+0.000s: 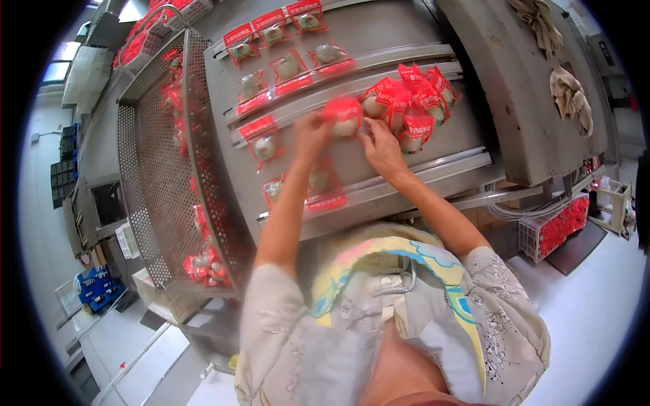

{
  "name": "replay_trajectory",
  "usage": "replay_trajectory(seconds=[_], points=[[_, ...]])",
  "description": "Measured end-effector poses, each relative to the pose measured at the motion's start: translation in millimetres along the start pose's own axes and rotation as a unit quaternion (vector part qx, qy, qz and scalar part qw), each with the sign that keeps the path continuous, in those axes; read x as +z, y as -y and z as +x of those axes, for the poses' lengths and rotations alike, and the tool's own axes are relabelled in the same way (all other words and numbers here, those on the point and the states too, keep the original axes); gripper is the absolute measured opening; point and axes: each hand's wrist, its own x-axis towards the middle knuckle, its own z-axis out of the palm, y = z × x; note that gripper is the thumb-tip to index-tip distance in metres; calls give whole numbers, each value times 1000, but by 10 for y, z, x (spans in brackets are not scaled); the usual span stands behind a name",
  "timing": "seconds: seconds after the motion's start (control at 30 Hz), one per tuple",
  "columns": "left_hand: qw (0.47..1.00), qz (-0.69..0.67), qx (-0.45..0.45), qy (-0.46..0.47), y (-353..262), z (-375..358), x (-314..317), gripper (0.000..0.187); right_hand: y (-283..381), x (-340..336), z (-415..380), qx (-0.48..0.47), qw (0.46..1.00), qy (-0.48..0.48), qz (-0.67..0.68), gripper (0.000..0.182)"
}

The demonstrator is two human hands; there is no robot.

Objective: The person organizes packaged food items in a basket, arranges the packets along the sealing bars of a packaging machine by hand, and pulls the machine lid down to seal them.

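My left hand [311,137] is closed on the edge of a red-and-clear egg packet [344,118], which is smeared by motion. To its right, my right hand [384,149] reaches with thumb and forefinger apart to the near edge of a heap of egg packets [413,101]. Each packet has a red printed part and a clear part showing a pale, greenish egg. Single packets lie in rows along the metal bars, among them one packet [263,143] left of my left hand. Below my hands, another packet [321,186] is blurred.
Long metal bars [379,186] cross the steel work surface [440,145]. On the left stands a perforated metal trough [159,223] with several red packets. A heavy steel lid [501,88] with cloths [571,98] is at right. A white crate [531,237] of red packets stands below it.
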Motion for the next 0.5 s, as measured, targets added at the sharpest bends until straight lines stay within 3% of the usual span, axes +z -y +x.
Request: replay_trajectory(seconds=[0.03, 0.13, 0.23, 0.33, 0.5], points=[[1000, 8, 13, -11, 55, -23, -13, 19, 44, -38, 38, 21, 998, 33, 47, 41], [992, -109, 30, -52, 162, -157, -5, 18, 83, 38, 161, -73, 994, -10, 78, 35], [988, -131, 15, -82, 150, -272, -55, 19, 136, 285, 259, 36, 955, 21, 293, 27], [993, -63, 27, -98, 236, -348, -118, 20, 304, 340, 345, 148, 898, 102, 402, 23], [988, -61, 6, -142, 302, -408, -193, 25, 313, 424, 429, 174, 912, 111, 355, 24]])
